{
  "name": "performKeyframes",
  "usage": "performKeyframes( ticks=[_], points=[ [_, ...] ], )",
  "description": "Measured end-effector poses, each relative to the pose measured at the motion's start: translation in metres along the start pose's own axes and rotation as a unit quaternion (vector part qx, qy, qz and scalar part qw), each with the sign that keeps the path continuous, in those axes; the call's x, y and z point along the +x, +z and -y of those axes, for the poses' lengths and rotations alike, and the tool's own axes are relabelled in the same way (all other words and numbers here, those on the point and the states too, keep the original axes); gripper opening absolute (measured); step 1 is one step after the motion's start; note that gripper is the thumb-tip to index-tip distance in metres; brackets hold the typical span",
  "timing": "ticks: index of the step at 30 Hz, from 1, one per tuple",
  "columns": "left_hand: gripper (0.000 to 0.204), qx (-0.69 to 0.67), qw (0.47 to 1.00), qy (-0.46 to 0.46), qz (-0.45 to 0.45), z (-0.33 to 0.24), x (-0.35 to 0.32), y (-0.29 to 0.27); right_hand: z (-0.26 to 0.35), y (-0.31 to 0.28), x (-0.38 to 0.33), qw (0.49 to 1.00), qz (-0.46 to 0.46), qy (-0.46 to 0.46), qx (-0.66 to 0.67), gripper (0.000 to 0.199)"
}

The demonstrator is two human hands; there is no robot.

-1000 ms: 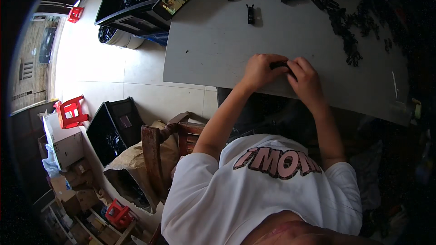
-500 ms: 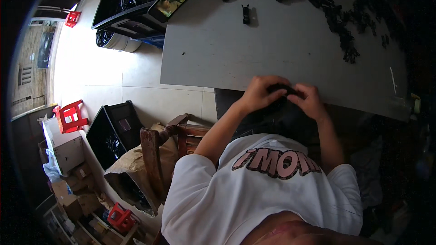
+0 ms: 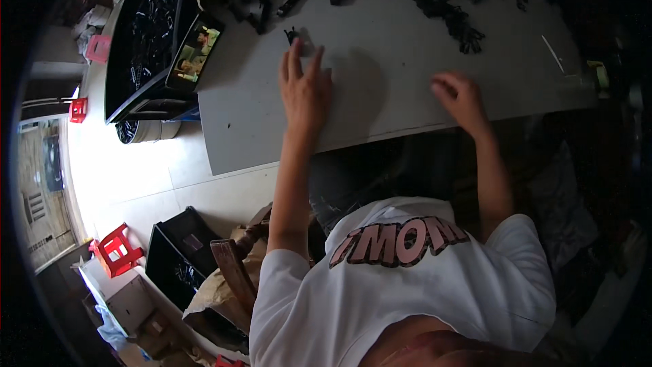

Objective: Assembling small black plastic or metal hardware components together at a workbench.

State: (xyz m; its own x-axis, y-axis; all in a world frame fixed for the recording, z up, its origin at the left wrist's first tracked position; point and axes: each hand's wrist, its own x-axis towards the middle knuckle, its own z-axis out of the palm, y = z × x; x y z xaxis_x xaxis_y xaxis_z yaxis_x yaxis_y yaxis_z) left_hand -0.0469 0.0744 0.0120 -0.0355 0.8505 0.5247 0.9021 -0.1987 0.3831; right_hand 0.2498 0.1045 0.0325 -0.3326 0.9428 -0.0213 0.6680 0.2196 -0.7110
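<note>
My left hand point(image 3: 305, 92) reaches over the grey table point(image 3: 258, 109) with its fingers apart and nothing held. Its fingertips are at a small black plastic clip-like piece point(image 3: 290, 32), partly covered by them. I cannot tell whether they touch it. My right hand point(image 3: 463, 100) hovers above the table's near edge, its fingers curled toward the thumb. Whatever it may hold is hidden. Another black clip-like piece point(image 3: 290, 5) lies just beyond my left hand. More black pieces point(image 3: 445, 7) are heaped loosely across the far side.
A phone point(image 3: 193, 56) showing a picture leans against a large black crate point(image 3: 136, 47) of black parts at the table's left. Below are a pale bucket point(image 3: 153, 131), another black crate point(image 3: 187, 234), a wooden chair point(image 3: 232, 268), a paper sack point(image 3: 217, 292) and a red stool point(image 3: 117, 251).
My hands have parted from the dark piece they held together at the table edge. The left went forward and left, opening; the right rose slightly over the table. The view has shifted too.
</note>
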Motion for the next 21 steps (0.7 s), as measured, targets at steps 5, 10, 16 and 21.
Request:
performKeyframes(
  ticks=[5, 10, 16, 21],
  points=[
    [0.033, 0.003, 0.999, -0.043, -0.022, 0.025, 0.0, 0.028, -0.055, -0.022, 0.034, 0.952, -0.215, 0.02, -0.216, 0.025],
    [0.017, -0.016, 0.997, -0.064, -0.047, 0.018, -0.002, 0.024, -0.056, -0.02, 0.04, 0.927, -0.175, 0.088, -0.319, 0.03],
    [0.013, -0.077, 0.99, -0.107, -0.052, 0.019, -0.002, 0.016, -0.063, -0.001, 0.027, 0.928, -0.18, 0.142, -0.295, 0.02],
    [0.013, -0.098, 0.988, -0.095, -0.067, 0.02, 0.0, 0.016, -0.049, 0.028, 0.024, 0.968, -0.153, 0.133, 0.149, 0.016]
  ],
)
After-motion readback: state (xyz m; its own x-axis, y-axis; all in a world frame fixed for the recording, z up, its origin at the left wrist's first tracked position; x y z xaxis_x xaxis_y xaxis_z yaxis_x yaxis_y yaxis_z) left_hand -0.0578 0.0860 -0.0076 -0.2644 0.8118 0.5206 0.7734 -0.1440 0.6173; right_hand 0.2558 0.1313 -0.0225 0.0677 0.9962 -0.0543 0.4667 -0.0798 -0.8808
